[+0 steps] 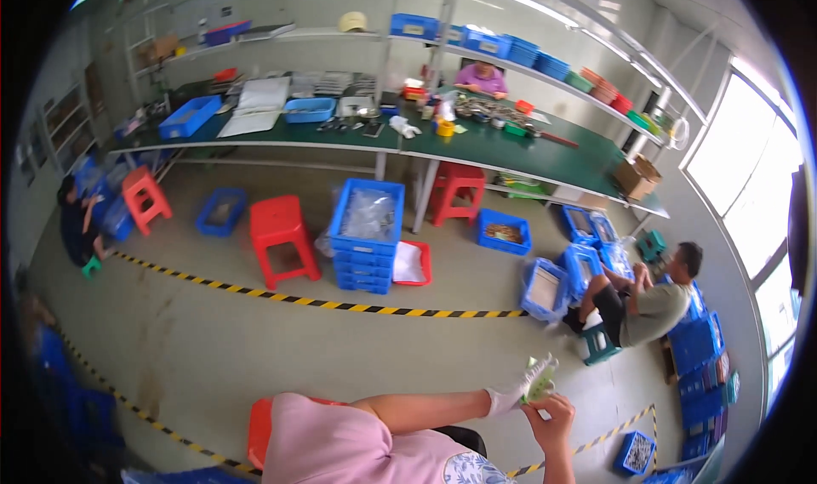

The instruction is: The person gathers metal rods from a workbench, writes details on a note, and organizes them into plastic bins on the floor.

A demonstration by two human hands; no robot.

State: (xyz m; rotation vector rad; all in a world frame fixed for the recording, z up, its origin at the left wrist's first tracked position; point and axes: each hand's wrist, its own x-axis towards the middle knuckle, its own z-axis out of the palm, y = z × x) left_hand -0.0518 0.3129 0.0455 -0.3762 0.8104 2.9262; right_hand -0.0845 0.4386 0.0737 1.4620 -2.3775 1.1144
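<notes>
In the head view, wears on the left hand (529, 385) a white, soft-looking fabric glove with green patches (508, 400), and sets the bare right hand (553, 415) against it, with fingers narrowed on its green edge, seemingly to grip it. Cannot tell the spread of the gloved fingers. Holds both hands out to the right of the pink cloth top (340, 441), likely for a free line of sight. Beyond, see square-edged blue plastic crates (364, 267) stacked on the smooth grey floor (340, 356), probably to save room, with crinkled clear plastic (368, 213) in the uppermost, before a green-topped counter (468, 148).
</notes>
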